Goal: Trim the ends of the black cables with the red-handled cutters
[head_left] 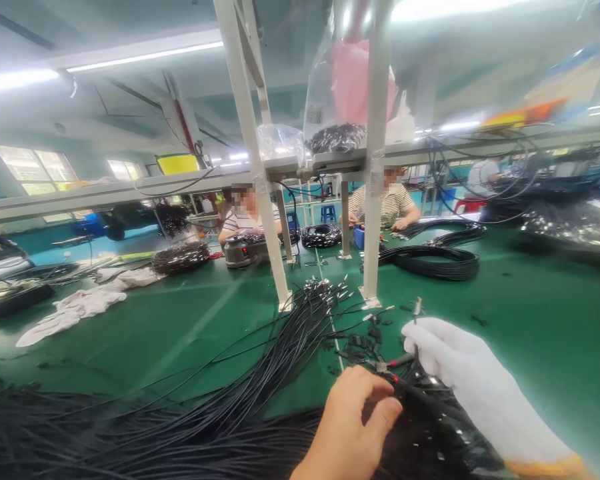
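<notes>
My bare left hand (353,420) pinches a thin black cable (420,393) near its red-tipped end, low in the middle of the view. My right hand (460,373), in a white glove, grips the same cable and a small metal-tipped piece (417,308) that sticks up above its fingers. Both hands sit over a heap of small black connector parts (365,343). A large bundle of black cables (260,373) with metal terminal ends (323,288) fans out to the left of my hands across the green table (530,313).
White frame posts (373,220) stand just beyond my hands. Coils of black cable (437,261) lie behind them on the right. White cloths (83,303) lie on the left. Two people sit working across the table, beside a grey machine (243,252).
</notes>
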The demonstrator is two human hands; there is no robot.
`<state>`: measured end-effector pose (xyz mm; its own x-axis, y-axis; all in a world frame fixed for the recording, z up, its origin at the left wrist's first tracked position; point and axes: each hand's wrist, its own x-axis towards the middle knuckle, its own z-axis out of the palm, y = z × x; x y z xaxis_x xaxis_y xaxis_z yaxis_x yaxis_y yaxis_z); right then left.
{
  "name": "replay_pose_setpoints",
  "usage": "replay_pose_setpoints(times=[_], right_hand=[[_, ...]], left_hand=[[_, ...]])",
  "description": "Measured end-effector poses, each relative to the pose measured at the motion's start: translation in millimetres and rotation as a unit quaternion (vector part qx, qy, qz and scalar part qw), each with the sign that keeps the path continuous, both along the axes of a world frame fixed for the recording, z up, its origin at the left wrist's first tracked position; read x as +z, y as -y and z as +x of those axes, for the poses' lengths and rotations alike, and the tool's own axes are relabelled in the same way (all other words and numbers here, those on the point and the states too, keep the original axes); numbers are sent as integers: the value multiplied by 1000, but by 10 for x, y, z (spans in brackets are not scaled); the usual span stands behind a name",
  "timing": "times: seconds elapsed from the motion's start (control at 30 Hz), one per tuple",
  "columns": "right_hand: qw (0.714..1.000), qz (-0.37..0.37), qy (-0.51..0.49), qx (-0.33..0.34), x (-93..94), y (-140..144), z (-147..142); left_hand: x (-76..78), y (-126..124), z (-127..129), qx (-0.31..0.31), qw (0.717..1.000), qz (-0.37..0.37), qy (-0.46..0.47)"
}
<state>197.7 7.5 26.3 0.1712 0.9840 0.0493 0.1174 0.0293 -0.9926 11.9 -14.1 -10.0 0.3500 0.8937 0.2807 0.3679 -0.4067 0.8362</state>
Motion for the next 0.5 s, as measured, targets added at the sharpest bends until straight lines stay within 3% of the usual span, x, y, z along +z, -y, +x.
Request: replay_pose_setpoints(times=[0.07, 0.27, 0.4, 0.5], right_hand=[[996, -8, -86, -12, -43, -57, 54], [974, -6, -227, -26, -164, -201, 91], [955, 13, -294, -32, -140, -181, 87], [949, 55, -308, -37, -113, -136, 73]], left_hand=[[-39, -3, 8, -13, 995, 48, -81], [-133, -66, -34, 45, 960, 97, -260], [-178, -112, -70, 94, 952, 145, -254], [-206, -160, -74, 168, 937, 198, -232]])
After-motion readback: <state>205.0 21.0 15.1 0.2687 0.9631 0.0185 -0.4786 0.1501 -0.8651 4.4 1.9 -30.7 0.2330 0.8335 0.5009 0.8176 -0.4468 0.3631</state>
